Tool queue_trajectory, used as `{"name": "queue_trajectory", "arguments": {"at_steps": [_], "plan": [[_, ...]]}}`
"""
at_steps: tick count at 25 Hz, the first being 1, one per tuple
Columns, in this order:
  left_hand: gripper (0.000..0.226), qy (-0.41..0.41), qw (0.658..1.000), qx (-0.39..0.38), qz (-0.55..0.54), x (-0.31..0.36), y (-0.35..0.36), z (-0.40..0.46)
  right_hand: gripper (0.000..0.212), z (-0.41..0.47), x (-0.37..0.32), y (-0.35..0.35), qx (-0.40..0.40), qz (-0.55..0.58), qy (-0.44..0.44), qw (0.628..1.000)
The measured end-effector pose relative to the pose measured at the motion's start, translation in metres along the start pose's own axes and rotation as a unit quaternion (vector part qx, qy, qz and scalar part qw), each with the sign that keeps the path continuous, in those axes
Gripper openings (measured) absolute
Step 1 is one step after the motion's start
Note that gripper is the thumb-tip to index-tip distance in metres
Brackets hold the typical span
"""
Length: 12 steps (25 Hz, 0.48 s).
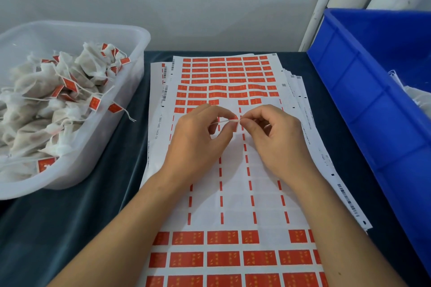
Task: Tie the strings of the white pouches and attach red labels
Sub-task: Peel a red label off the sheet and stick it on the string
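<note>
From the head view, we cannot see a pouch between the hands; only a thin white string (223,121) shows there, and where its far end leads is hidden behind the left hand (200,140). A small red label (235,118) sits at the string's right end, mostly covered by fingertips, so we cannot read its print or tell whether it is folded around the string. The left thumb and forefinger pinch the string and label. The right hand (274,137) pinches the same spot from the other side, its other fingers curled under. Both hands hover over the middle of the top label sheet (233,170), which lies on a stack of sheets on a dark cloth (93,193).

The sheet's middle rows are peeled bare, leaving white backing with red dashes; full red labels with yellow marks remain above and below, too blurred for us to read.

At left, a clear tub (130,72) holds a heap of white pouches (46,105), strings drawn and red labels attached, some strings hanging over the rim. At right, a blue crate (363,91) is cut off by the frame; inside we see only a corner of white material.
</note>
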State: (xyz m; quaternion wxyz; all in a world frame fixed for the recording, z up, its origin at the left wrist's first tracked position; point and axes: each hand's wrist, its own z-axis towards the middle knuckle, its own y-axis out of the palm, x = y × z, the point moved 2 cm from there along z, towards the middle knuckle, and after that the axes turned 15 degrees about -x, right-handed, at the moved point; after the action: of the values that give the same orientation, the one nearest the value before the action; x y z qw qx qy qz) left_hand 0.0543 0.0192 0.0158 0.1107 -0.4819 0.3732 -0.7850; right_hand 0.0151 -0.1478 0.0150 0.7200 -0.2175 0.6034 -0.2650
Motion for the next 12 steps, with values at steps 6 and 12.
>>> {"name": "queue_trajectory", "arguments": {"at_steps": [6, 12], "plan": [[0.005, -0.041, 0.994, -0.039, -0.097, -0.002, -0.001, 0.001, 0.001, -0.001, -0.005, -0.003, 0.015, 0.009, -0.019, 1.0], [0.007, -0.064, 0.977, -0.091, -0.181, -0.008, -0.01, 0.006, 0.005, -0.002, -0.01, -0.002, -0.02, 0.076, -0.012, 0.997]]}}
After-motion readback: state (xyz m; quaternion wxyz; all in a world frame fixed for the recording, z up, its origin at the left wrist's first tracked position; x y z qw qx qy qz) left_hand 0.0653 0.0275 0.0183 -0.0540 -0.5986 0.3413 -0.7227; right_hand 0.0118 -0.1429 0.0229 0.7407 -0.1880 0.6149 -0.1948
